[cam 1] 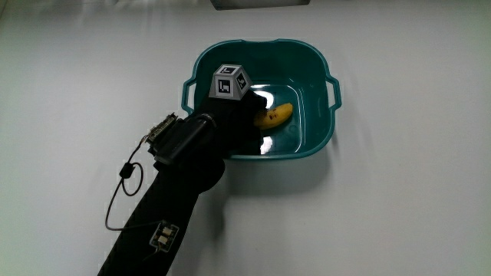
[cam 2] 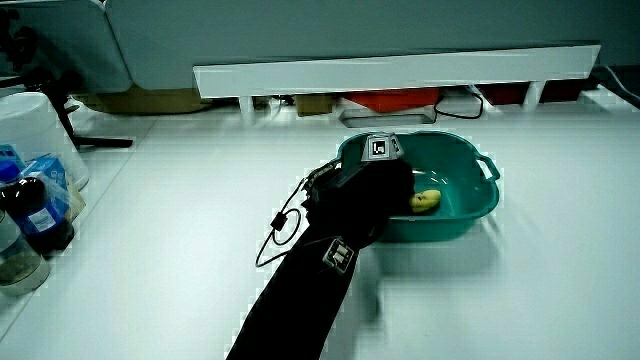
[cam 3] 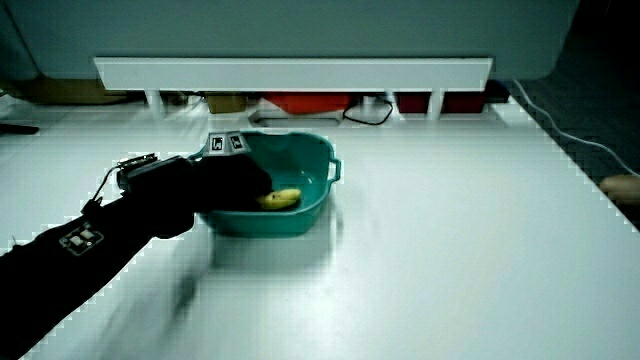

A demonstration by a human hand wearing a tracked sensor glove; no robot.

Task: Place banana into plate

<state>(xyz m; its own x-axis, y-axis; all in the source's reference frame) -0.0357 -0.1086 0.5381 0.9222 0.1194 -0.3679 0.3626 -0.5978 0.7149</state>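
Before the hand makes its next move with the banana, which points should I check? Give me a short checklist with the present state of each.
1. Banana is inside the teal basin: ok.
2. Banana rests on the basin floor: cannot tell, the hand covers one end.
3. The hand is over the basin, at the banana: ok.
4. Fingers have let go of the banana: cannot tell.
5. Basin stands flat on the table: ok.
6. Cable by the forearm lies outside the basin: ok.

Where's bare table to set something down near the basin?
Bare table lies all around the teal basin, widest between it and the table's near edge. Inside is crowded: the hand and banana fill it. Bottles crowd one table edge in a side view.
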